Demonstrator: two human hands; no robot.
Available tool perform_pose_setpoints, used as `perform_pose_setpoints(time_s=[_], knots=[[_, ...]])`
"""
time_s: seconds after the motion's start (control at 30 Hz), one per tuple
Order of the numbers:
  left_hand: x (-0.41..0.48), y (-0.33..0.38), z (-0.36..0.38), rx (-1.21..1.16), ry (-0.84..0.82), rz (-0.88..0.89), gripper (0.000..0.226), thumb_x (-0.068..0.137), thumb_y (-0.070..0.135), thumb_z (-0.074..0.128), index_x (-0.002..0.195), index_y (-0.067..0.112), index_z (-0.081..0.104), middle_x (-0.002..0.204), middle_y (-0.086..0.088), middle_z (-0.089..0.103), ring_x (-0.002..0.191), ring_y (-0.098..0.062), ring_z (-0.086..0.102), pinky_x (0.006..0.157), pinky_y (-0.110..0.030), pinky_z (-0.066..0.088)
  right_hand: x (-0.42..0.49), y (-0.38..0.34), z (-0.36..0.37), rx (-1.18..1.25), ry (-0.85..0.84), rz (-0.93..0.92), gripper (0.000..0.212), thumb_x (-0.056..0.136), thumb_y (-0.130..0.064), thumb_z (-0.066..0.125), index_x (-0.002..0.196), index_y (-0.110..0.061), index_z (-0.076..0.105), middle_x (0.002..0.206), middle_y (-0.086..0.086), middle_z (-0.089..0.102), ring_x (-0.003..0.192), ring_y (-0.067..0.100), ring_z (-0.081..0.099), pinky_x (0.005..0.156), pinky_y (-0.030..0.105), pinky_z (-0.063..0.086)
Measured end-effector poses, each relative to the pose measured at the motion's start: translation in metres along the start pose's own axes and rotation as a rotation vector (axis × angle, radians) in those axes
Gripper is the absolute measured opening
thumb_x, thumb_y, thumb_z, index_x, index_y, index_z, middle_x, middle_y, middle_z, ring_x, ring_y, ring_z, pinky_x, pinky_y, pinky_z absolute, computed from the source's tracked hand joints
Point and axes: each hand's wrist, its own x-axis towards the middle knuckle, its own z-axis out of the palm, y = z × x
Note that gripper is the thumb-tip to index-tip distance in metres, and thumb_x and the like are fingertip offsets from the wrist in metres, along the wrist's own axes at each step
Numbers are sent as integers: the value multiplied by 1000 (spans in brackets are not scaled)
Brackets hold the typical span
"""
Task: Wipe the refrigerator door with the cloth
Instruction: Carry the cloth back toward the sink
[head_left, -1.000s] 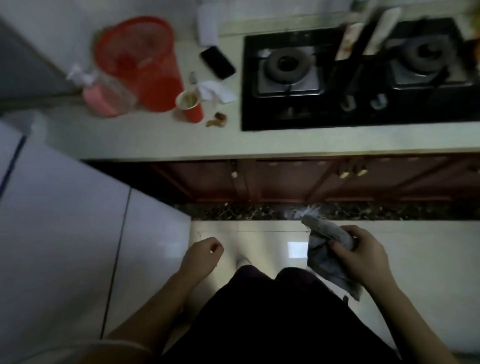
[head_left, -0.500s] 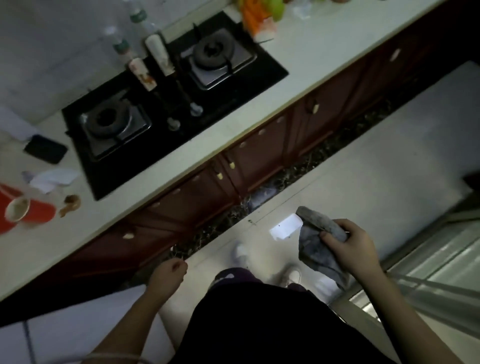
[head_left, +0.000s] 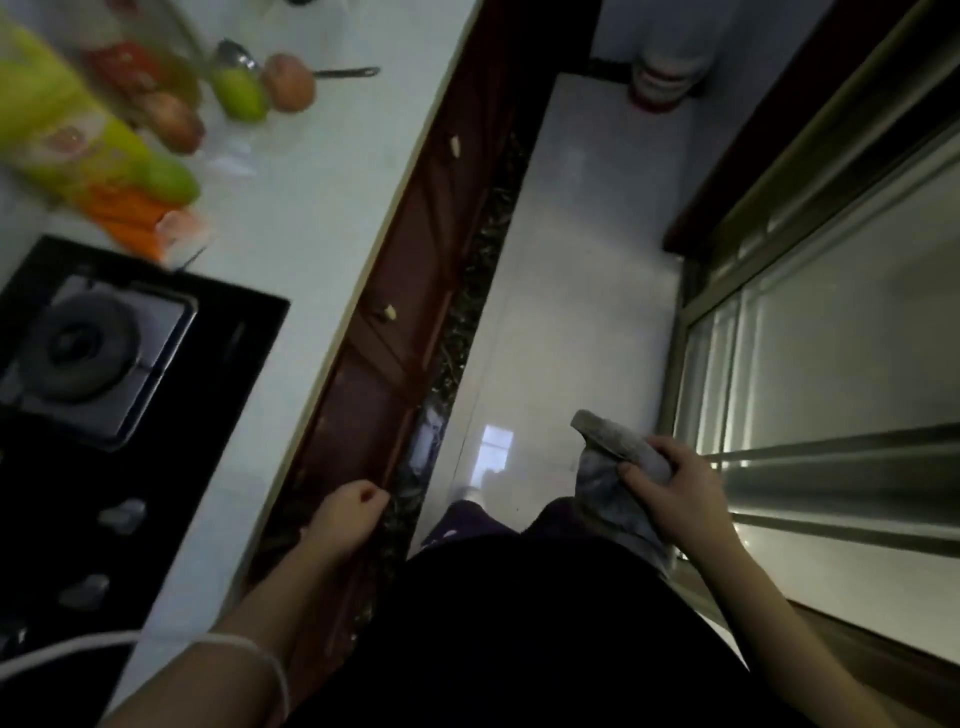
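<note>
right hand (head_left: 675, 480) grips the bunched cloth (head_left: 613, 467) near right, over the floor (head_left: 571, 260). left hand (head_left: 348, 514) curled loosely, empty, beside the table (head_left: 322, 208). refrigerator door not in view; wiping looks not started.

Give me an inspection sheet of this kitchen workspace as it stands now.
Surface: pale stone countertop, bare along its front edge.
Job's things: crumpled grey cloth held in the air; refrigerator door not in view.
Clutter: blurred green and orange produce and packaging, metal ladle, black glass gas hob.
Grips: right hand closed on the cloth; left hand loosely curled, holding nothing, near the dark red wooden cabinet fronts.
Cables: thin white cord at lower left.
Surroundings: glossy white tiled floor, metal-framed sliding glass door at right.
</note>
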Motion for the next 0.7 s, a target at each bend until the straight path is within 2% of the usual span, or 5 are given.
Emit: perform_pose_setpoints(time_s=[0.17, 0.27, 0.37, 0.57, 0.7], knots=[[66, 129, -36, 147, -43, 205, 21, 95, 37, 56, 91, 23, 71, 88, 2, 73, 85, -18, 68, 81, -34, 53, 32, -7, -20, 74, 118, 98, 24, 83, -21, 79, 98, -33, 65, 86, -19, 65, 81, 10, 63, 75, 31, 47], [92, 191, -45, 189, -73, 270, 19, 97, 35, 55, 95, 24, 70, 88, 4, 72, 83, -16, 67, 75, -31, 50, 70, -7, -29, 108, 153, 155, 24, 82, -23, 81, 97, -33, 65, 91, -6, 71, 87, 19, 67, 82, 42, 58], [118, 230, -52, 220, -75, 245, 18, 97, 35, 55, 96, 26, 71, 90, 5, 73, 85, -16, 67, 81, -33, 53, 123, -16, -42, 130, 138, 152, 25, 81, -21, 82, 96, -33, 65, 84, -11, 69, 82, 17, 68, 82, 44, 59], [148, 278, -74, 183, 37, 129, 18, 96, 36, 57, 93, 25, 71, 91, 5, 74, 87, -16, 69, 86, -35, 55, 243, -56, -84, 118, 24, 44, 23, 82, -21, 82, 96, -32, 67, 79, -20, 66, 77, -3, 62, 64, 22, 45], [176, 295, -87, 116, 91, 68, 20, 96, 36, 59, 85, 23, 70, 88, 3, 74, 87, -17, 68, 83, -34, 54, 322, -90, -104, 101, -56, -23, 23, 82, -24, 81, 101, -27, 69, 87, -10, 71, 82, 9, 68, 71, 25, 50]])
